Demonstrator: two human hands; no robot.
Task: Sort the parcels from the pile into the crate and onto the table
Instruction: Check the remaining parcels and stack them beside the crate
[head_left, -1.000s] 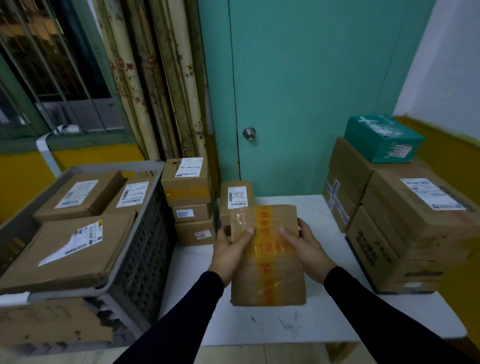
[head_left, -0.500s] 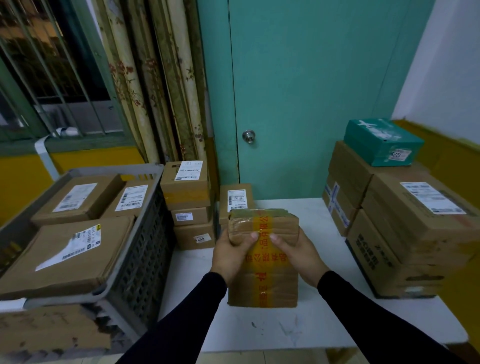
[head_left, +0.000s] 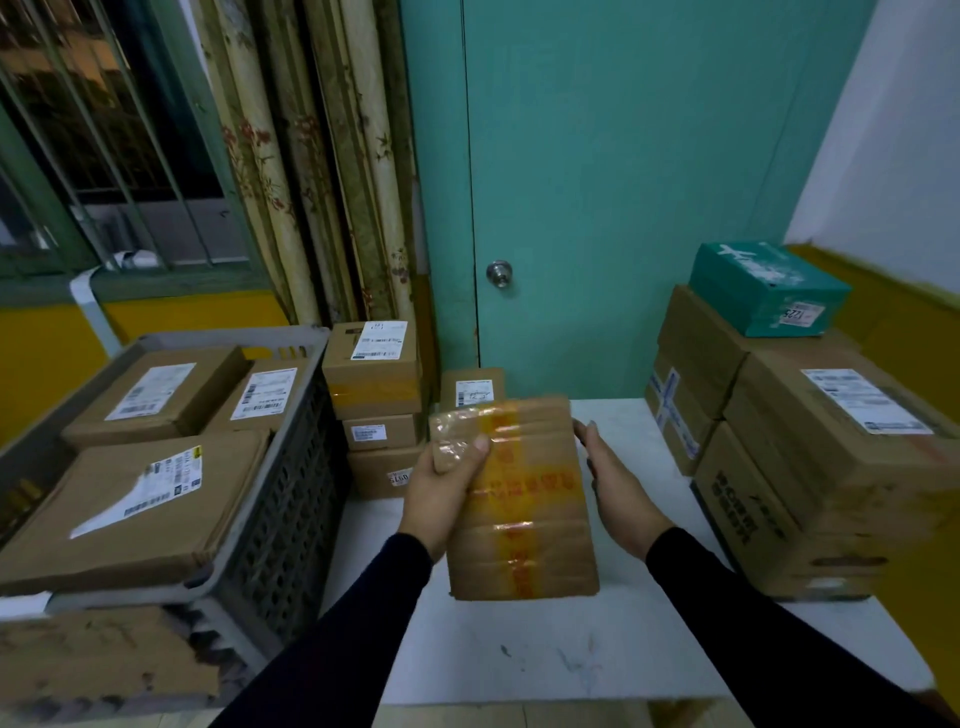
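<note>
A flat brown parcel (head_left: 524, 499) crossed with yellow tape is held above the white table (head_left: 597, 660). My left hand (head_left: 441, 488) grips its upper left corner, thumb on the top face. My right hand (head_left: 618, 488) lies along its right edge with straight fingers behind it. The grey crate (head_left: 275, 525) at the left holds three labelled brown parcels (head_left: 140, 509). A stack of small boxes (head_left: 374, 374) stands on the table beside the crate.
A pile of big brown boxes (head_left: 810, 467) with a teal box (head_left: 763, 288) on top fills the table's right side. A small labelled box (head_left: 470, 387) stands behind the held parcel. A teal door (head_left: 597, 182) and curtains are behind the table.
The parcel has been turned in my hands, its face now tilted up toward me. My left hand shifted to the top corner and my right hand slid to the right edge.
</note>
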